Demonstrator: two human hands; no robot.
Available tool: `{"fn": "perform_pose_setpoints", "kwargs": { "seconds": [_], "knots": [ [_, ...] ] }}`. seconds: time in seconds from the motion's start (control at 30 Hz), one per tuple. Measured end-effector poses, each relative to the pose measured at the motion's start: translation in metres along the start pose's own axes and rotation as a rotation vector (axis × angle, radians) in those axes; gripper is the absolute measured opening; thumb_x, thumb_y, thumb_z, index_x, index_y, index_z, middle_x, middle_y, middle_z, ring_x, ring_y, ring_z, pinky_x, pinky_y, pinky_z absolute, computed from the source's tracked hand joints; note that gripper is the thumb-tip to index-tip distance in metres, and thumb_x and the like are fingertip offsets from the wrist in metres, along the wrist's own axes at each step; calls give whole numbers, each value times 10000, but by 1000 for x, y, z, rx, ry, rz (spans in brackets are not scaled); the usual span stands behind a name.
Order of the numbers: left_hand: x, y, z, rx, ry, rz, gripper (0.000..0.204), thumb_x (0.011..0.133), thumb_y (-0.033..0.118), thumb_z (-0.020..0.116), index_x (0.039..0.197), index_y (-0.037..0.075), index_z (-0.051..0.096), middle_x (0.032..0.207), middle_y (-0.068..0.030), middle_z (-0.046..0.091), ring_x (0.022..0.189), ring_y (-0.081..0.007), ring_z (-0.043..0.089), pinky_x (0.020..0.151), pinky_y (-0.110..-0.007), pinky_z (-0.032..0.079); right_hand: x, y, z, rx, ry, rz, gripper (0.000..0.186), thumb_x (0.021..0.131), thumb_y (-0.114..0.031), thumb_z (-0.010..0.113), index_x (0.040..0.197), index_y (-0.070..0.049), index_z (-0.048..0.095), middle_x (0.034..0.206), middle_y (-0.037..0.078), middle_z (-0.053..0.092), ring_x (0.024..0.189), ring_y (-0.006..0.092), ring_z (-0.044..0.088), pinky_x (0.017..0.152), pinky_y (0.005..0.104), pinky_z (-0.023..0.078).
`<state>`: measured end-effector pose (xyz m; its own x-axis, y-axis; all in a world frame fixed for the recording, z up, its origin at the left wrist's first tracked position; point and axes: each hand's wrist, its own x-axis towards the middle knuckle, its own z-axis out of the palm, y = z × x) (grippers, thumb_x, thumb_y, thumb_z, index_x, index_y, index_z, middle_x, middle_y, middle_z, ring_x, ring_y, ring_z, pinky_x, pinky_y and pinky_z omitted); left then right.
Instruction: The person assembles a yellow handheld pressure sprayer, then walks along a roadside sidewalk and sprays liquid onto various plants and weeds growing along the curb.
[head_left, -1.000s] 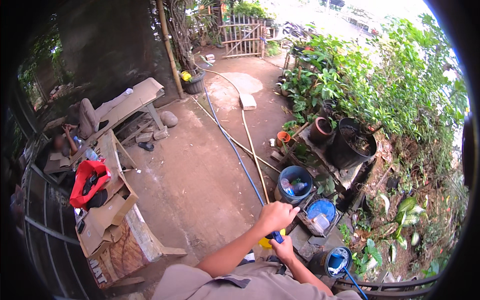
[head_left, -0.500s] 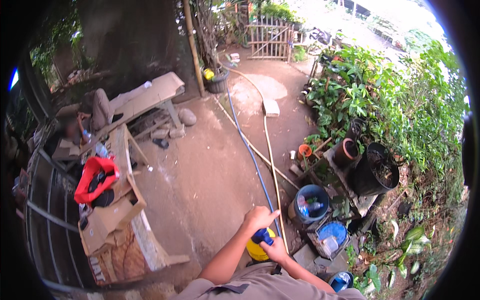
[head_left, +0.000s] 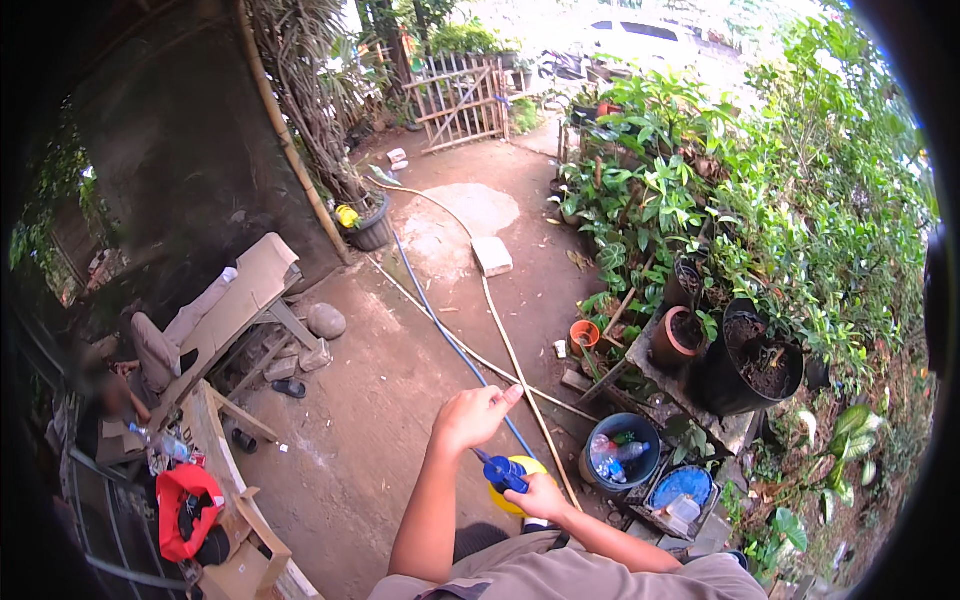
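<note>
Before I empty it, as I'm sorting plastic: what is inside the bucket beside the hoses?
Clear plastic bottles and something green lie inside the bucket. Anything beneath them is covered and cannot be seen.

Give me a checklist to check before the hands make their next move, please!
1. Right hand grips the blue top: ok, it is closed around it.
2. Blue top is fastened to the yellow container: cannot tell, the join is hidden.
3. Left hand holds the thin rod: cannot tell, its underside is hidden.
4. Ground ahead is free of hoses: not ok, a blue hose and a tan hose lie there.
</note>
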<state>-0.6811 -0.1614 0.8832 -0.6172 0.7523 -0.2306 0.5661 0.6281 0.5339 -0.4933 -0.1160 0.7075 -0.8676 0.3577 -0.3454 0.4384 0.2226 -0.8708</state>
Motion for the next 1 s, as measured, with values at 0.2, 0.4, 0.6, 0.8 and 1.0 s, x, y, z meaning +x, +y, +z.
{"fn": "perform_pose_setpoints", "kwargs": {
  "seconds": [0.2, 0.4, 0.6, 0.8, 1.0],
  "knots": [
    [69, -26, 57, -136, 80, -32, 622, 913, 670, 463, 886, 98, 706, 798, -118, 709, 817, -313, 696, 700, -425, 528, 66, -31, -47, -207, 83, 0, 385, 733, -359, 679, 775, 23, 699, 601, 173, 628, 559, 262, 639, 611, 388, 525],
    [186, -115, 107, -859, 107, -62, 444, 985, 471, 534, 894, 61, 681, 674, 35, 531, 613, -63, 478, 569, -241, 394, 162, -29, -63, -369, 24, 149, 379, 732, -388, 686, 749, -10, 702, 635, 163, 652, 624, 270, 677, 658, 411, 538],
    [272, -137, 20, -496, -366, 179, 473, 982, 453, 531, 847, 37, 709, 726, -94, 664, 682, -138, 598, 652, -329, 480, 267, -39, -72, -304, 84, 160, 439, 726, -372, 717, 911, 25, 712, 786, 233, 694, 785, 322, 715, 755, 415, 553],
    [359, -154, -135, -574, -172, 122, 539, 960, 503, 553, 830, -5, 677, 645, -76, 654, 610, -140, 586, 593, -326, 483, 365, -154, -80, -266, 23, 255, 459, 744, -347, 711, 903, 83, 682, 790, 268, 682, 793, 348, 711, 730, 419, 552],
    [419, -143, -199, -474, -203, 157, 625, 962, 582, 461, 858, 12, 694, 740, -148, 696, 740, -279, 705, 710, -392, 529, 448, -177, -79, -184, 152, 67, 367, 724, -277, 681, 904, 42, 702, 692, 216, 668, 668, 313, 699, 676, 397, 545]
  ]
}}
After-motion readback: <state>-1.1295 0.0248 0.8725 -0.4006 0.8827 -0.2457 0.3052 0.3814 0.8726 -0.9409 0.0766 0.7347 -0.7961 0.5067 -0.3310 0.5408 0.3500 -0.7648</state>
